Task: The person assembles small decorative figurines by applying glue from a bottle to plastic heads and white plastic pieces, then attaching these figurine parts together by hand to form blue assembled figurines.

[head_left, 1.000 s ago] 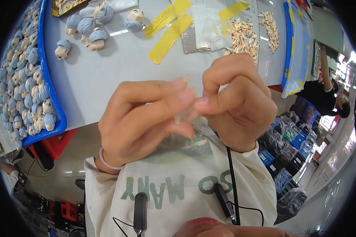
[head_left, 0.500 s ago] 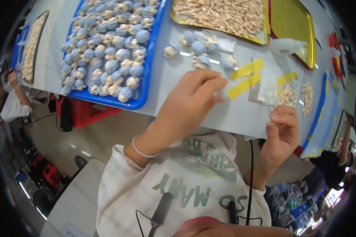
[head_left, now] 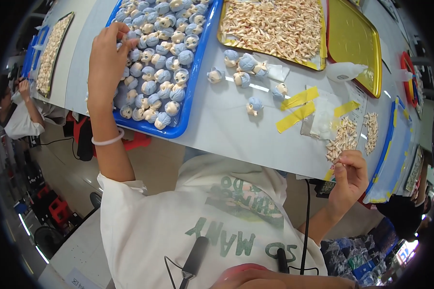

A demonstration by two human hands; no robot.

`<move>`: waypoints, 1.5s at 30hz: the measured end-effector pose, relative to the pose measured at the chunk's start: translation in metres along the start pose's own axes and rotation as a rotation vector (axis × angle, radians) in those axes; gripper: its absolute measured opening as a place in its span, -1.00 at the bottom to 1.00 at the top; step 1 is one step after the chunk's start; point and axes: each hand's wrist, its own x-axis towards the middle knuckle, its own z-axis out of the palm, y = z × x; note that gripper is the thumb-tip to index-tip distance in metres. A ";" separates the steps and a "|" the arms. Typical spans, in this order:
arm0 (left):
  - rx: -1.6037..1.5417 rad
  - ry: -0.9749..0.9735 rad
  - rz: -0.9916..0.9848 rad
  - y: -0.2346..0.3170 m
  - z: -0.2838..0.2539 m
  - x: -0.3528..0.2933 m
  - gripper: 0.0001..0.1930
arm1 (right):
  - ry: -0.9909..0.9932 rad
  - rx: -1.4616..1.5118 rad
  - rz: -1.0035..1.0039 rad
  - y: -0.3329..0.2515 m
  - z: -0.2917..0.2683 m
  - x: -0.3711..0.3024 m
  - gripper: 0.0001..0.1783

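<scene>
My left hand [head_left: 107, 62] reaches over the near left part of a blue tray [head_left: 179, 129] filled with small doll heads [head_left: 164, 89] with pale-blue hair and cream faces. Its thumb and fingers close round one doll head [head_left: 129, 36] at the tray's left side. My right hand [head_left: 350, 179] is at the table's near edge, thumb and fingertips pinched together beside a heap of small cream-coloured pieces [head_left: 343, 137]. Whatever lies in that pinch is too small to make out. Between the hands, several loose doll heads [head_left: 254, 106] lie on the white table.
Beyond the loose heads stands a yellow-rimmed tray [head_left: 275, 29] of small cream pieces, with a gold tray [head_left: 357, 43] beside it. A white squeeze bottle [head_left: 345, 72] lies near both. Yellow tape strips [head_left: 296, 108] cross the table. A blue-edged panel [head_left: 388, 151] is at the right.
My left hand has moved left from the loose heads to the blue tray, uncovering a doll head on the table. My right hand has shifted slightly nearer, still pinched.
</scene>
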 end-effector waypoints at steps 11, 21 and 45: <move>-1.012 0.051 0.071 0.072 -0.004 -0.052 -0.71 | 0.044 -0.120 -0.038 0.005 -0.047 -0.003 -0.90; -1.843 -0.537 -0.338 0.164 0.019 -0.118 -0.67 | 0.263 -0.321 0.022 0.030 -0.100 0.015 -0.91; -1.902 -0.654 -0.280 0.205 0.038 -0.131 -0.60 | 0.161 -0.430 -0.046 0.032 -0.103 0.041 -0.90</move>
